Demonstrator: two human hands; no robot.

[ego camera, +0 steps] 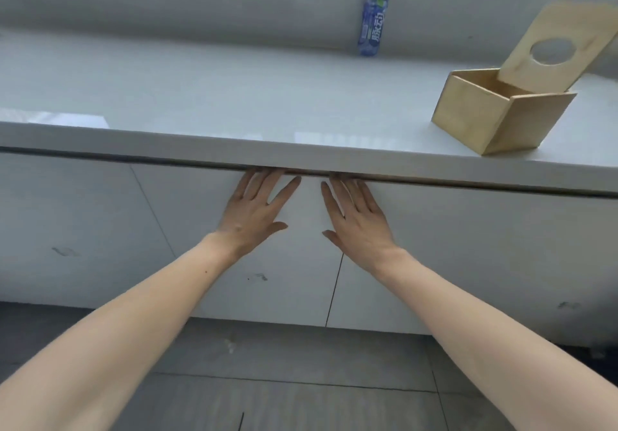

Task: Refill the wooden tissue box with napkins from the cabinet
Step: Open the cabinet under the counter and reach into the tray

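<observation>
1. Head view: a white countertop runs across the frame, with white cabinet doors below it and grey floor tiles at the bottom.
2. The left hand lies flat against the door left of the centre seam. Its fingers are straight and slightly spread, and the fingertips reach into the dark gap under the countertop edge.
3. The right hand mirrors it on the door right of the seam, palm to the panel and fingers fanned a little. Its fingertips are at the same gap. Neither hand holds anything.
4. The two hands are near each other but apart, and both thumbs point inward toward the seam.
5. Both doors appear closed. Whether the fingertips are hooked behind the top edge cannot be told, since the countertop overhang hides them.
6. The wooden tissue box stands on the countertop at the right, near the front edge. It is open, and as much of its inside as can be seen is bare.
7. Its lid, which has a round hole, is tilted up at the back of the box.
8. A plastic bottle with a blue label stands at the back of the countertop by the wall. The label carries large white Chinese characters, which look like "脉动", though blur makes the reading uncertain.
9. No napkins can be seen.
</observation>
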